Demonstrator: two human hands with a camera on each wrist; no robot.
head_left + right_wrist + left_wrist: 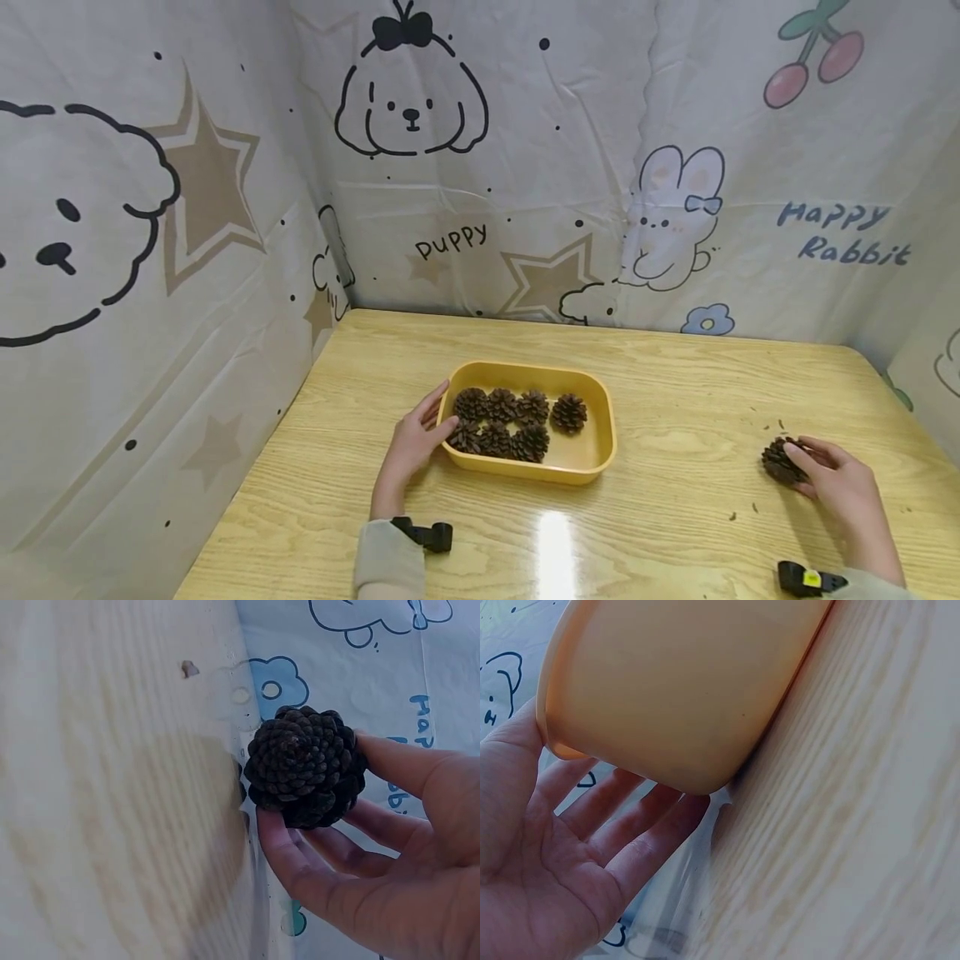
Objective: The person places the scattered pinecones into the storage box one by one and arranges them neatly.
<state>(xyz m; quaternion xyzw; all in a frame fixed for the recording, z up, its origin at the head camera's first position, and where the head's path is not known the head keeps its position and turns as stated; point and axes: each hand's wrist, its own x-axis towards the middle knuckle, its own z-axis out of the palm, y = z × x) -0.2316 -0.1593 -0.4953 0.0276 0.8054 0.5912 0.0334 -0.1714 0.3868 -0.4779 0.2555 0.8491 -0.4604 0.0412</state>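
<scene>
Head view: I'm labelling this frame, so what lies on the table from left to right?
Left hand touching the tray's left end → yellow tray of pine cones → glare patch on the wood → loose pine cone → right hand holding it.

A light wooden surface [675, 517] with a visible grain filled the lower part of the head view, a bright glare [555, 550] lying on its near edge. Pale printed sheets [570, 167] enclosed it on three sides, creased and hanging to the surface. The sheets carried black-outlined puppies [411, 92], tan stars [202, 179], a white rabbit [671, 217], cherries [813, 54], a blue flower [708, 319], and the words "puppy" [452, 240] and "Happy Rabbit" [843, 233].
</scene>
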